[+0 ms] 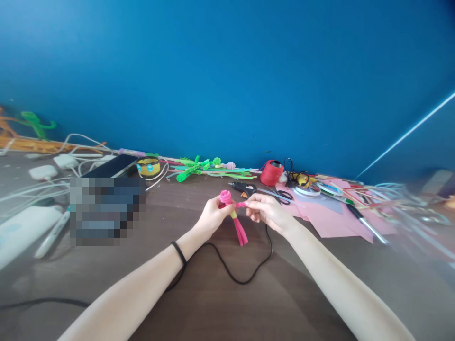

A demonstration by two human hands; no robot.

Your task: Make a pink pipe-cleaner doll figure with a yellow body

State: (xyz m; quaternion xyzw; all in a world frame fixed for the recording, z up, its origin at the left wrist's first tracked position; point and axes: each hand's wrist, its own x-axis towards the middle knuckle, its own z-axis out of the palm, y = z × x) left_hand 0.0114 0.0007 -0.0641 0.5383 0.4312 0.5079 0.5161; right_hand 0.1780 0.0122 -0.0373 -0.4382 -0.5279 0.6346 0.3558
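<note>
A pink pipe-cleaner figure (226, 198) with a coiled top is pinched in my left hand (212, 214). From its yellow-green band, a bundle of straight pink stems (241, 232) hangs down toward the table. My right hand (267, 211) is closed on a twisted pink side piece (241, 205) that sticks out to the right of the figure. Both hands are close together above the table, and my fingers hide part of the pink piece. Just behind my right hand lies a black glue gun (244, 188).
Green pipe-cleaner pieces (194, 169) lie along the blue wall. A red thread spool (272, 173), scissors (284, 197), pink paper sheets (330, 215) and a craft knife (366, 223) lie at the right. White cables and chargers (66, 161) crowd the left. A black cord (234, 279) loops across the front.
</note>
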